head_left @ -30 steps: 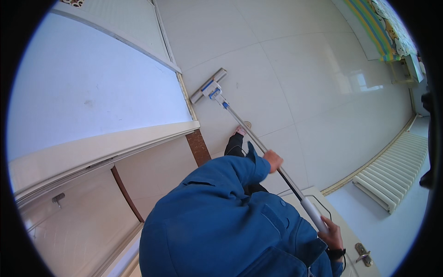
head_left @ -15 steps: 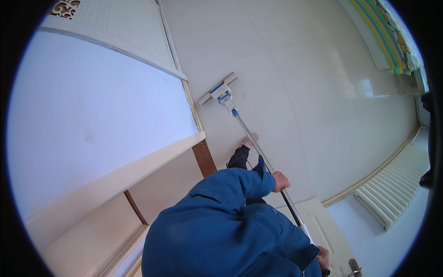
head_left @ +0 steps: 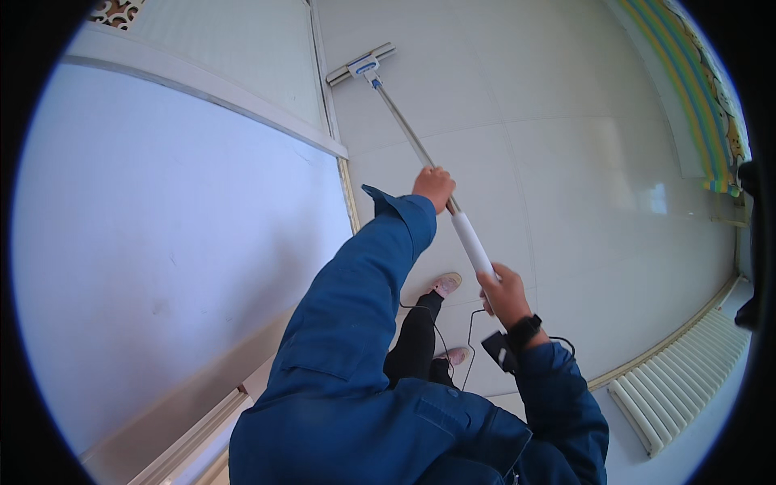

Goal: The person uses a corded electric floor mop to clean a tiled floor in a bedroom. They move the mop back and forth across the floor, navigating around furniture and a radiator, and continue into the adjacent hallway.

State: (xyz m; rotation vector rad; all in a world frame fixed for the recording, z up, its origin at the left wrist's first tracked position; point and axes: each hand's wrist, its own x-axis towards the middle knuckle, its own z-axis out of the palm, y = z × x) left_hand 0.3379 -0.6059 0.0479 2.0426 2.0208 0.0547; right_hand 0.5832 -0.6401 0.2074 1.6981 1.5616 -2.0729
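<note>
A flat-headed squeeze mop with a metal pole (head_left: 402, 125) slants away from me across the floor. Its wide head (head_left: 364, 66), white with blue trim and metal side bars, rests on the pale tiles by the foot of the wall at the far left. Around the metal pole, just above its white grip (head_left: 472, 242), my left hand (head_left: 434, 189) is closed. Lower down, at the near end of that white grip, my right hand (head_left: 505, 296) is wrapped round it. A black watch (head_left: 525, 330) is on my right wrist, and a small black box on a cord hangs beside it.
A pale wall (head_left: 186, 242) with a frosted panel (head_left: 234, 65) beyond it stands close on the left. At the lower right is a white radiator (head_left: 687, 380). A striped curtain (head_left: 687, 89) hangs at the upper right. My pink shoes (head_left: 447, 284) are on the tiled floor (head_left: 582, 226).
The mop head has slid farther away along the wall side. Both my hands moved forward with the pole, my arms now stretched out. The door at the lower right has mostly left view.
</note>
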